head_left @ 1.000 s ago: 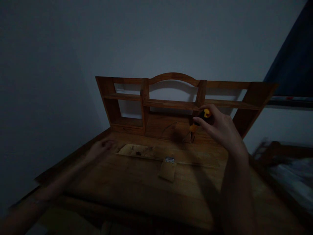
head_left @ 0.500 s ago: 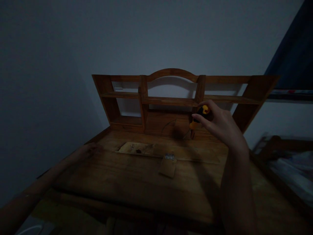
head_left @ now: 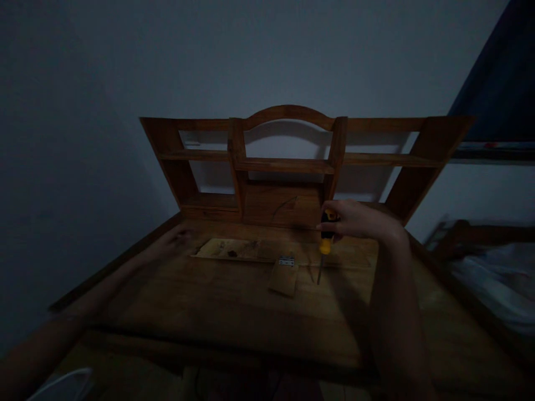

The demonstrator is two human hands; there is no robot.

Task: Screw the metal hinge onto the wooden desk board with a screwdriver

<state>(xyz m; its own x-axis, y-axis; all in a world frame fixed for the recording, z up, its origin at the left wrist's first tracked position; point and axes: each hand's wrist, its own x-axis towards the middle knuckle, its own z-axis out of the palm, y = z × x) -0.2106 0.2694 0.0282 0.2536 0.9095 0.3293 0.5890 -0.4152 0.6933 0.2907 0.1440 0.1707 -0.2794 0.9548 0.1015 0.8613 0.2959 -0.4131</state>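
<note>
A screwdriver (head_left: 325, 245) with a yellow and black handle is pinched in my right hand (head_left: 349, 218). Its shaft points down, the tip close to the desktop; whether it touches I cannot tell. Left of the tip, a small wooden piece (head_left: 283, 279) lies with a metal hinge (head_left: 286, 260) at its far edge. The hinge borders a long thin wooden strip (head_left: 309, 255) lying across the desk, whose left part is pale and torn. My left hand (head_left: 178, 238) is blurred, low over the desk near the strip's left end, its fingers unclear.
A wooden shelf unit (head_left: 286, 165) stands along the back of the desk (head_left: 200, 312), against a pale wall. A dark curtain (head_left: 499, 89) hangs at the upper right. Pale bedding or plastic (head_left: 493, 292) lies beyond the desk's right edge. The room is dim.
My right hand has lowered the screwdriver, from before the shelf to just above the desk, and its shaft now points down. My left hand has moved rightward, toward the strip's end.
</note>
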